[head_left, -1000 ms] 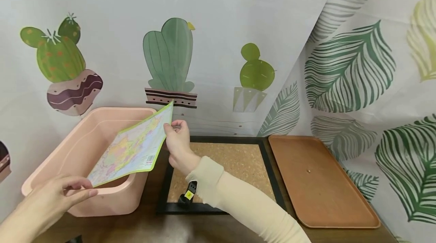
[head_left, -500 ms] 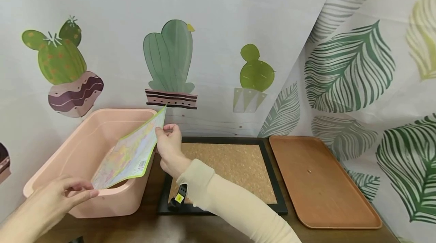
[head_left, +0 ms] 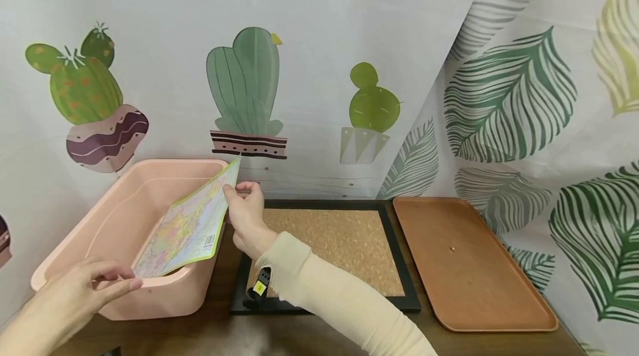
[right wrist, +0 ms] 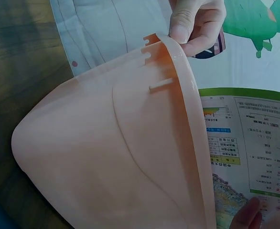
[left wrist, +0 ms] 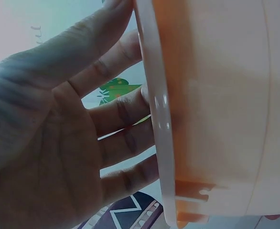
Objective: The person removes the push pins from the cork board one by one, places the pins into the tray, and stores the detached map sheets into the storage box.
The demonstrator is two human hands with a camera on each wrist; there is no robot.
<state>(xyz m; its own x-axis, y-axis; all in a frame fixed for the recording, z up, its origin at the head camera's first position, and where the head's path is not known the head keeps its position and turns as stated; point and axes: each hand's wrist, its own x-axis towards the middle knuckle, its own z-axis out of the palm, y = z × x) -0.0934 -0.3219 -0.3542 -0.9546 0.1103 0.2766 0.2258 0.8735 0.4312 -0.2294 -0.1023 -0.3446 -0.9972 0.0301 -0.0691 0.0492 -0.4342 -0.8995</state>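
Note:
My right hand [head_left: 248, 217] pinches the right edge of a laminated map [head_left: 184, 228] with green borders and a barcode. The map stands tilted within a pink plastic tub [head_left: 117, 217], its upper right corner above the rim. In the right wrist view, my right fingers [right wrist: 248, 213] lie against the printed side. My left hand [head_left: 75, 292] holds the tub's near left rim. In the left wrist view its fingers [left wrist: 125, 109] pass behind the rim, their tips hidden. The map's lower left corner overlaps the left fingertips in the head view.
Right of the tub lies a corkboard [head_left: 334, 245] in a black frame. A brown tray [head_left: 474, 267] is farther right. All stand on a dark wooden table [head_left: 219, 295]. A cactus-print cloth [head_left: 319, 23] hangs directly behind.
My right hand has moved left and slightly down with the map, which sits lower and more steeply inside the tub. The left hand has stayed at the rim.

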